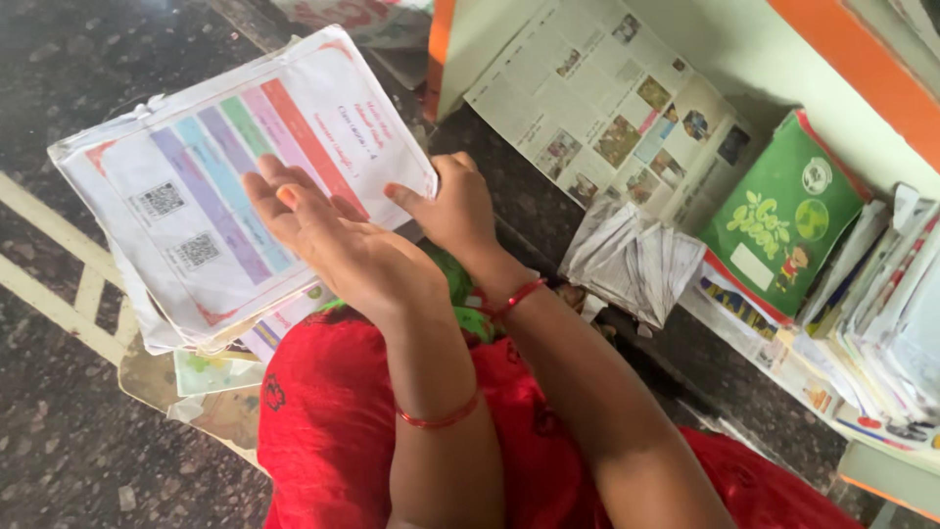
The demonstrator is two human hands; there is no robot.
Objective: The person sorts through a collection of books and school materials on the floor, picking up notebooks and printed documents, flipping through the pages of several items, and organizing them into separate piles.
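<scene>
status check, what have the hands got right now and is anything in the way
Left hand flat on the plastic-wrapped bundle of white booklets with coloured stripes. Right hand grips its near edge. Bundle rests tilted over the red-clothed lap. Nothing blocking it.

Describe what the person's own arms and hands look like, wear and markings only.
Both forearms are bare, with no sleeves in view. The left hand has a thin red thread band around the forearm below it. The right hand has a similar red thread band at the wrist. Orange-red polish shows on the visible nails. No rings or watch are visible.
</scene>
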